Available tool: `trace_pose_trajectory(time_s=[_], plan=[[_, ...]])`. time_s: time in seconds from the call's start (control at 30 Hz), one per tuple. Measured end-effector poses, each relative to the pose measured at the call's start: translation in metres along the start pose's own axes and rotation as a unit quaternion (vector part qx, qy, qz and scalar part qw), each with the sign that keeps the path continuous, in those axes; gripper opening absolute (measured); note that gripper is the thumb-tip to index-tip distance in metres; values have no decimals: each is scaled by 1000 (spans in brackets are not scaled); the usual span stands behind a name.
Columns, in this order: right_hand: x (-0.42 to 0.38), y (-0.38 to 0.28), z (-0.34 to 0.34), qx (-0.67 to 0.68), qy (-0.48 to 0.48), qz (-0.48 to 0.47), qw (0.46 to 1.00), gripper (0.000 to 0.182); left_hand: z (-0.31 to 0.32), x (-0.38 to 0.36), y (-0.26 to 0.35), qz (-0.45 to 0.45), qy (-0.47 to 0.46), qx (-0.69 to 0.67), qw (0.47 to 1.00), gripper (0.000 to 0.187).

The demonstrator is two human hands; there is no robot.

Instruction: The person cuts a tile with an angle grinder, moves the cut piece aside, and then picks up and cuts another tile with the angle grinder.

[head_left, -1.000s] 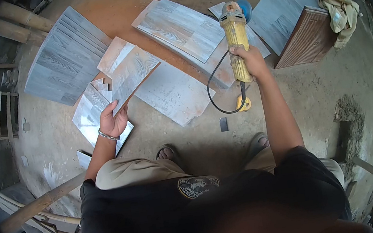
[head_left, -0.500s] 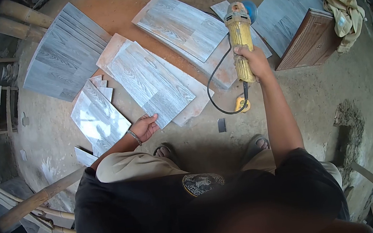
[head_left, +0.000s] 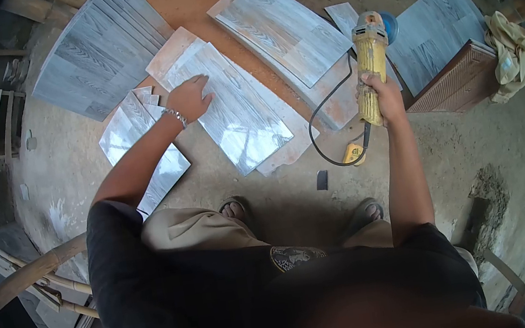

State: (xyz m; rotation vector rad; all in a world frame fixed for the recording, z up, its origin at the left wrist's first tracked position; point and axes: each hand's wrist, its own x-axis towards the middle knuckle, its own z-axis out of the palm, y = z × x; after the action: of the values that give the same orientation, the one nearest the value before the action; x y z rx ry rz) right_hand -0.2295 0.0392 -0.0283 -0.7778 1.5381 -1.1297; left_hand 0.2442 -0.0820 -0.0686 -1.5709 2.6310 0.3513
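My right hand (head_left: pixel 385 101) is wrapped round the yellow body of an angle grinder (head_left: pixel 371 61), which points away from me with its blue disc (head_left: pixel 392 28) at the far end. A black cord loops down from the grinder's rear. My left hand (head_left: pixel 191 99), with a bracelet on the wrist, lies fingers outstretched over the left edge of a grey wood-pattern tile (head_left: pixel 239 117). That tile rests on another, dusty tile (head_left: pixel 303 139) on the floor. Cut tile pieces (head_left: pixel 159 168) lie beneath my left forearm.
Leaning tiles (head_left: pixel 96 56) fan out at the far left. Another tile stack (head_left: pixel 288 33) lies beyond the middle. A brown ribbed panel (head_left: pixel 455 80) and a draped cloth (head_left: pixel 510 55) stand at right. A yellow tape measure (head_left: pixel 354 154) and a dark flat piece (head_left: pixel 322 180) lie near my feet.
My left hand has moved from the tile's near corner up to its left edge, and its fingers have spread. The tile has shifted slightly. The grinder stays in my right hand.
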Motion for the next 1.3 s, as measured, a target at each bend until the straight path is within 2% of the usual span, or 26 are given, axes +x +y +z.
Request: trace_pose_trajectory(time_s=[0.03,0.1,0.13,0.2,0.23,0.3,0.5,0.57,0.67,0.7,0.77,0.83,0.9,1.03,1.1,1.13,1.2,1.23,1.3], plan=[[-1,-2,2,9,18,5,1000,40,12,26,-17,62,14,8,998,67],[-4,-3,3,2,10,2,1000,40,24,64,-27,-2,-38,78,996,82],[-3,-1,2,3,12,1,1000,40,24,77,-27,-8,-35,74,997,82],[-3,-3,2,-1,11,-2,1000,38,22,96,-28,-73,-106,97,987,91],[-6,-5,4,-6,9,-3,1000,38,23,101,-32,-76,-104,92,987,91],[-12,-8,7,-13,23,-5,1000,35,30,109,-37,-11,-80,100,992,97],[-11,-6,14,-25,41,4,999,34,69,74,-6,73,8,74,995,103],[-8,-5,18,-20,32,13,999,34,74,63,2,92,9,71,993,102],[-2,-5,25,-16,17,19,1000,34,74,47,12,213,6,40,976,94],[-1,-5,28,-17,12,19,1000,34,76,39,15,210,8,38,977,94],[1,-6,34,-16,12,14,1000,34,81,21,25,372,-12,14,928,90],[1,-7,38,-17,16,12,1000,34,81,-7,39,472,-44,-11,881,85],[2,-7,37,-17,10,15,1000,35,90,-43,52,534,-101,-83,836,78],[-1,-11,37,-26,29,18,999,37,100,-95,57,558,-156,-87,810,69],[1,-8,34,-52,7,2,999,37,124,-94,47,555,62,41,828,69],[1,-8,34,-56,6,2,998,37,115,-88,46,561,60,39,825,69],[3,-6,32,-55,12,2,998,37,85,-73,49,522,-58,-10,851,75],[2,-6,32,-55,9,-2,998,38,89,-72,52,530,-59,-12,846,75],[-1,-9,35,-50,12,-4,999,39,98,-70,52,533,18,28,846,81]])
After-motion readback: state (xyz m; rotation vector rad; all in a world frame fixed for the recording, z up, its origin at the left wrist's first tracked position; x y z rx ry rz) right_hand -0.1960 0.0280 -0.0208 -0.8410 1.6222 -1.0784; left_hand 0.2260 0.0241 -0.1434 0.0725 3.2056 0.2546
